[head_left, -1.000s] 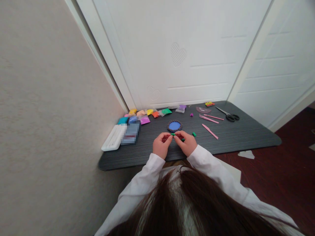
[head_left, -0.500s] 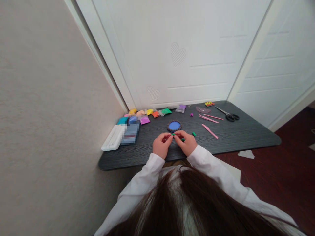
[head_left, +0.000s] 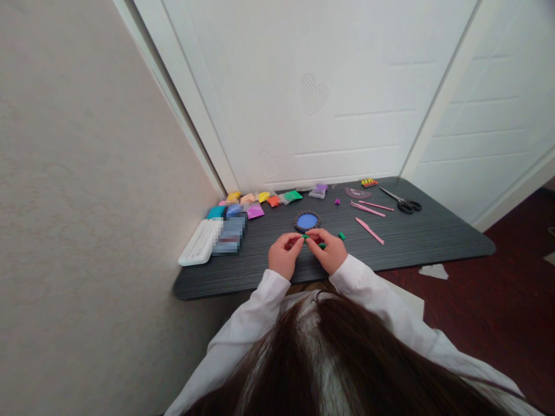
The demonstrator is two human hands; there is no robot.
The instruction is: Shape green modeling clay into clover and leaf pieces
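Note:
A small piece of green modelling clay (head_left: 305, 236) is pinched between the fingertips of my left hand (head_left: 284, 255) and my right hand (head_left: 329, 252). Both hands are closed on it, low over the near part of the table. Another bit of green clay shows by the right fingers, partly hidden; whether it is held I cannot tell. Just beyond my fingertips lies a blue disc (head_left: 307, 222) ringed with brown beads or balls. To the right of my right hand rests a loose green clay lump (head_left: 341, 236).
Clay packets, among them a green one (head_left: 293, 196), line the dark table's (head_left: 260, 260) back edge. A white tray (head_left: 200, 242) stands at left. At right lie a pink clay knife (head_left: 370, 231), pink tweezers (head_left: 367, 209), black scissors (head_left: 405, 203) and a purple lump (head_left: 337, 201).
My hands stay in nearly the same place, with only a slight shift of the fingers around the green clay. Everything else on the table has stayed still.

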